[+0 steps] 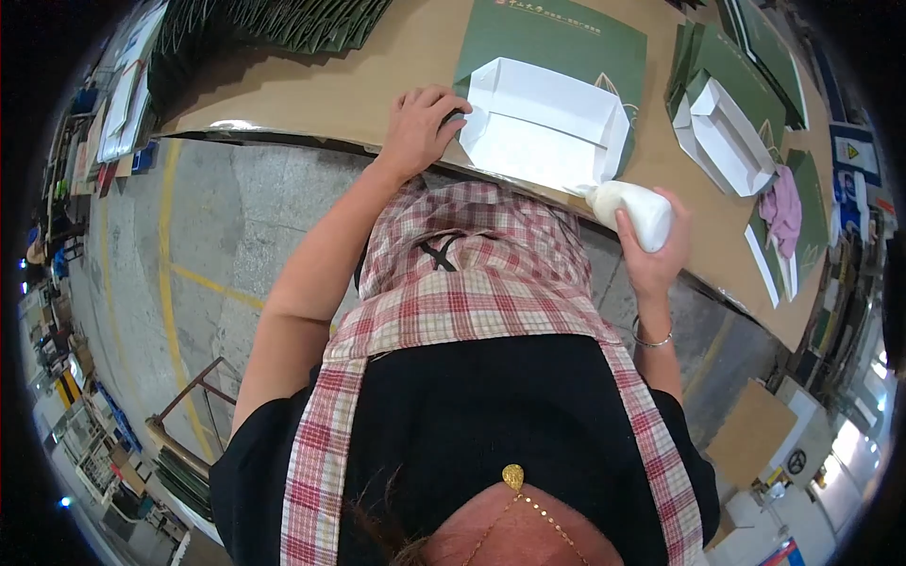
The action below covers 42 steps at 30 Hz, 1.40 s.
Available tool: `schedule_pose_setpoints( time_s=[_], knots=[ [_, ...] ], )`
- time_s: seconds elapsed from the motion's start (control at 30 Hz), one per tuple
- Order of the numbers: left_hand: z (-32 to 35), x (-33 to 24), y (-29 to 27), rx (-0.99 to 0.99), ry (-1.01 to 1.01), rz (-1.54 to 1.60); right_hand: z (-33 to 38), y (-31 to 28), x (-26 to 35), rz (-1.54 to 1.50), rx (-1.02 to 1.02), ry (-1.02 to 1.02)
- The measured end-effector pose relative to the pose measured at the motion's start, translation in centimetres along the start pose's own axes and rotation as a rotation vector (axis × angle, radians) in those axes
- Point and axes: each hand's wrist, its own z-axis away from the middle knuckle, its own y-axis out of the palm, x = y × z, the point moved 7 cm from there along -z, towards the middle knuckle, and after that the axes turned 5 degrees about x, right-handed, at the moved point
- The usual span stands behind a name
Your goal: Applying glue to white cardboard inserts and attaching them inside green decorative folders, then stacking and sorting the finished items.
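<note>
Apron [472, 292]: red-and-white check, worn over a black top, nearest the camera.
Bracelet [651, 338]: thin band on the right wrist.
Right hand [656, 255]: closed around a white squeeze bottle [634, 209], held at the table's near edge, nozzle pointing toward the bag.
Left hand [420, 127]: fingers bent, pressing down on the left corner of the bag's white base; nothing held.
Bag [557, 85]: flat green paper bag on the table, directly ahead, its white base [543, 123] folded open toward the person.
Table [330, 90]: brown cardboard-covered top, curved by the lens.
Second bag [731, 113]: green, white base open, lying to the right, apart from the first.
Cloth [783, 209]: pink, crumpled, near the right edge, possibly a rag.
Stack [283, 24]: dark green bags fanned at the far left of the table.
Floor [198, 245]: grey concrete with yellow lines, left of the person.
</note>
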Motion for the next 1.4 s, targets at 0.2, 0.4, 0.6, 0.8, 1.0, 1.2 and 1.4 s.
schedule_pose_setpoints(
  time_s=[0.2, 0.4, 0.6, 0.8, 1.0, 1.2, 1.4],
  knots=[
    [-0.8, -1.5, -0.7, 0.036, 0.014, -0.103, 1.0, -1.8, -1.7, 0.021, -0.051, 0.074],
    [-3.3, -5.5, 0.5, 0.176, 0.408, -0.147, 2.4, 0.0, -8.0, -0.967, -0.339, 0.435],
    [-4.9, -9.1, 3.5, 0.426, 0.420, -0.533, 0.1, 6.4, -10.5, -1.484, -0.357, 0.512],
    [-6.1, -12.9, 6.9, 0.377, 0.562, -0.548, 0.5, 7.4, -12.1, -1.411, -0.313, 0.513],
    [-6.5, -12.6, 8.1, 0.429, 0.570, -0.536, 2.4, 1.6, -10.1, -1.185, -0.496, 0.493],
    [-6.4, -12.2, 8.1, 0.396, 0.594, -0.498, 3.8, -3.7, -4.7, -0.056, -0.344, 0.179],
    [-6.4, -12.4, 8.1, 0.405, 0.596, -0.510, 3.8, -2.9, -3.8, 0.045, -0.308, 0.078]
  ],
)
